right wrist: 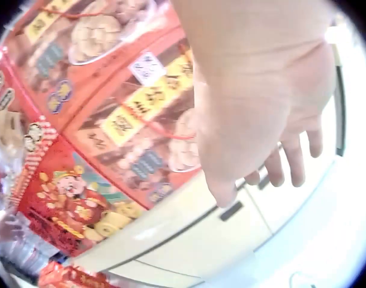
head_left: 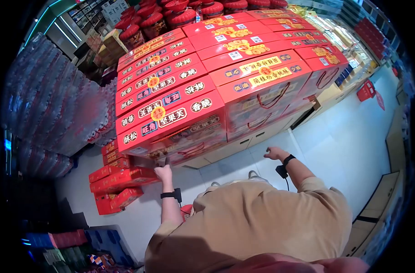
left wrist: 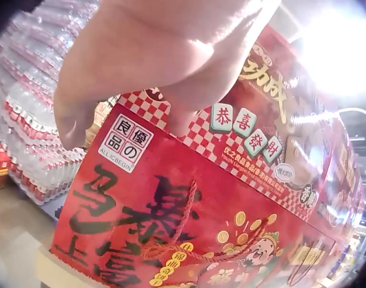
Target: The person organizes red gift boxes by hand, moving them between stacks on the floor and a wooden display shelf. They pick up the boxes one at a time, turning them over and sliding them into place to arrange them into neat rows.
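In the head view my left hand (head_left: 163,172) is close to the front left of a stack of red gift boxes. In the left wrist view that hand (left wrist: 141,54) overlaps the upper part of a red gift box (left wrist: 117,198) with a twisted cord handle; its thumb and fingers stand apart. Some of its fingers are hidden. My right hand (head_left: 275,154) hangs over the floor in front of the stack, loosely bent and holding nothing. In the right wrist view, the right hand (right wrist: 261,114) shows relaxed fingers beside boxes with yellow labels (right wrist: 120,125).
Pale cabinets (head_left: 225,150) stand under the boxes. Smaller red cartons (head_left: 121,182) lie on the floor at the left, near tall stacks of shrink-wrapped bottles (head_left: 57,95). Red lidded jars (head_left: 180,18) line the back. A red basket (head_left: 366,92) sits at the far right.
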`<state>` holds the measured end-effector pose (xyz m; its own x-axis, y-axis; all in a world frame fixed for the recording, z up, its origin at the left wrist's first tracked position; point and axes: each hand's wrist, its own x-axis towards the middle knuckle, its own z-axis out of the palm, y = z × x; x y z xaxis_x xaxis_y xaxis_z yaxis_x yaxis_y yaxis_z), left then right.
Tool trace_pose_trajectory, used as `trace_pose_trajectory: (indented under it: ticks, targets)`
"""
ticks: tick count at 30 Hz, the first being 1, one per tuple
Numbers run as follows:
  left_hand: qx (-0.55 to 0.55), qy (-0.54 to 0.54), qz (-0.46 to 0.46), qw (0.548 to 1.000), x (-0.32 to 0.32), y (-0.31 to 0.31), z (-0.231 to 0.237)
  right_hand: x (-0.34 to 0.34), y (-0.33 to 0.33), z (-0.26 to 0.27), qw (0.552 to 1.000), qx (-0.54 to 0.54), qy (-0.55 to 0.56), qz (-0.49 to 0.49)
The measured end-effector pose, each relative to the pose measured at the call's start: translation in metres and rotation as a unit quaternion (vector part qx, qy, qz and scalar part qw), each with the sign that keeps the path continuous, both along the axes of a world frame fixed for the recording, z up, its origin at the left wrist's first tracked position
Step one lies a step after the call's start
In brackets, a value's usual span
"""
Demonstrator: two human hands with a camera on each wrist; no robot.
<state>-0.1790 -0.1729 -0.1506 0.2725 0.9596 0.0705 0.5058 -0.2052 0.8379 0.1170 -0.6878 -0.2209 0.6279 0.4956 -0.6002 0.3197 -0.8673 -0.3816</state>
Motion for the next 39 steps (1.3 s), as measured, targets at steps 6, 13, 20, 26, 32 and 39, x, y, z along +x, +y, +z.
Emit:
trace_pose_trajectory:
  ticks: [6,13,20,26,32,39]
  targets:
    - [-0.026,0.17,0.013,0.985,-0.012,-0.029,-0.08,0.009,-0.157,-0.099,0.982,-0.121,-0.002,-0.146]
    - [-0.414,0.272,-0.14,0.857,-0.162,-0.137,-0.2,0.003,-0.226,-0.116,0.972,-0.164,0.115,-0.122]
    - [-0.333,0.475,-0.282,0.765,-0.224,-0.252,-0.184,0.05,-0.192,-0.133,0.981,-0.173,0.025,0.085]
    - [-0.071,0.568,-0.529,0.626,-0.216,-0.257,-0.147,0.063,-0.119,-0.111,0.975,-0.142,0.023,0.17]
    - [-0.115,0.483,-0.329,0.803,-0.271,-0.248,-0.177,0.04,-0.01,-0.099,0.955,-0.123,0.023,0.267]
    - [-0.411,0.155,0.052,0.897,-0.372,-0.262,-0.212,-0.031,0.072,-0.103,0.918,-0.172,0.018,0.356]
